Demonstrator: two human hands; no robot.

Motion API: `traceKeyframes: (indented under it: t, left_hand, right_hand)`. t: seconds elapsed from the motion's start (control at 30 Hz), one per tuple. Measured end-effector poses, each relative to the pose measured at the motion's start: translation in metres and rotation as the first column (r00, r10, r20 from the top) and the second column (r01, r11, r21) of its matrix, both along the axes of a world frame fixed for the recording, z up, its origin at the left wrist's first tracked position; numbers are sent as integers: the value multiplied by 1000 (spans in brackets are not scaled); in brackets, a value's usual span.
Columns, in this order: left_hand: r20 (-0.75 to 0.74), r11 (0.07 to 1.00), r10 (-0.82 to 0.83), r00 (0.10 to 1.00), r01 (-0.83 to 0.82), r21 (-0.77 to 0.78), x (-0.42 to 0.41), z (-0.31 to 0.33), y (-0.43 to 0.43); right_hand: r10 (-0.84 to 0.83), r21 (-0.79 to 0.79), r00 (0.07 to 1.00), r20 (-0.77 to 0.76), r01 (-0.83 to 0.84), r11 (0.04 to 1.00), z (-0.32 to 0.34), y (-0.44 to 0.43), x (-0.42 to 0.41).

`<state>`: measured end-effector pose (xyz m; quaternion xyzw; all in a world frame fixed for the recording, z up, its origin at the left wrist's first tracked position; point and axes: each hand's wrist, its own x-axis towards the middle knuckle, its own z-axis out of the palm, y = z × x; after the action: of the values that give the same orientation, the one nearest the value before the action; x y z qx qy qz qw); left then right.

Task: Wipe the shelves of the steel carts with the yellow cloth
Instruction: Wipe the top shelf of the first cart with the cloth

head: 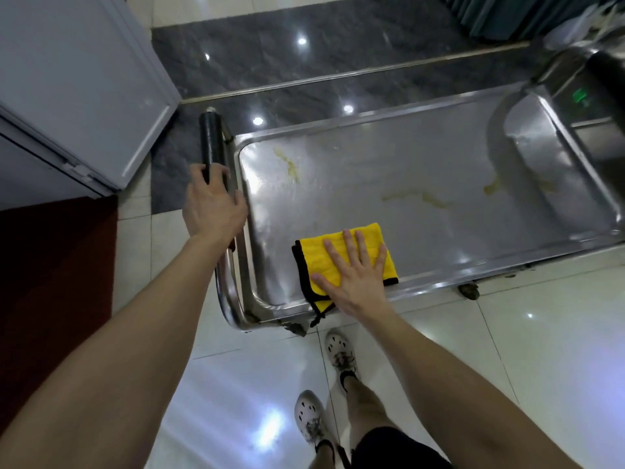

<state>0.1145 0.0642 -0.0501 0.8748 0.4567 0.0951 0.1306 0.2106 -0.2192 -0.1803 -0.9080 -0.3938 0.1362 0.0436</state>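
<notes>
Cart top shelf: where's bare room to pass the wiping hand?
Top shelf is bare from the yellow cloth to the far rim and rightward along the near rim to the second cart; only yellowish stains. Crowded: near-left corner, right hand flat on the cloth, left hand gripping the black handle.

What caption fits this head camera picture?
Right hand presses the yellow cloth on the stained cart shelf while left hand holds the handle.
</notes>
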Motion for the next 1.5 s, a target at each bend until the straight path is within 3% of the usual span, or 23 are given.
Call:
traceKeyframes:
  t: [0.23,0.47,0.67,0.77,0.87,0.93,1.07,1.2,1.23,1.27,1.33,1.43,1.5]
  left_hand:
    - [115,990,49,992,-33,-138,0,-14,10]
    - [175,990,83,981,-62,-124,0,-17,7]
    - [194,995,77,978,-63,-77,-1,-19,10]
    - [189,994,90,978,-76,-82,0,-17,15]
    - [192,992,96,977,-77,-103,0,-14,17]
    - [200,992,96,975,-76,-104,1,-13,16]
    - [197,990,99,975,-78,-114,0,-10,15]
    - [187,991,90,978,-70,-110,1,-8,14]
    - [187,992,85,979,-66,-105,1,-8,14]
    - [190,993,80,978,-62,-99,1,-8,14]
    - [199,994,83,977,-66,-90,0,-10,16]
    - [214,994,82,973,-65,-84,-1,-11,17]
    - [215,996,68,974,-53,-73,-1,-10,17]
  right_hand:
    - [14,17,999,30,-15,1000,2,49,88]
    - [3,8,1000,-13,-3,1000,2,182,194]
    - [95,8,995,32,-96,995,-4,280,184]
    - [139,9,989,42,-139,990,-3,274,167]
    - [295,73,954,50,-298,952,-6,227,118]
    - [466,150,883,65,-470,870,-13,174,72]
    - [787,199,609,99,-787,584,-25,93,29]
    - [969,164,207,137,-969,184,-21,132,94]
    - [980,144,143,136,-982,123,-19,156,115]
    - [981,122,136,139,-985,120,-17,182,136]
    - [951,82,284,123,-958,276,-12,240,169]
    - [785,30,617,50,-787,617,1,317,187]
    - [662,24,748,45,-663,748,3,344,175]
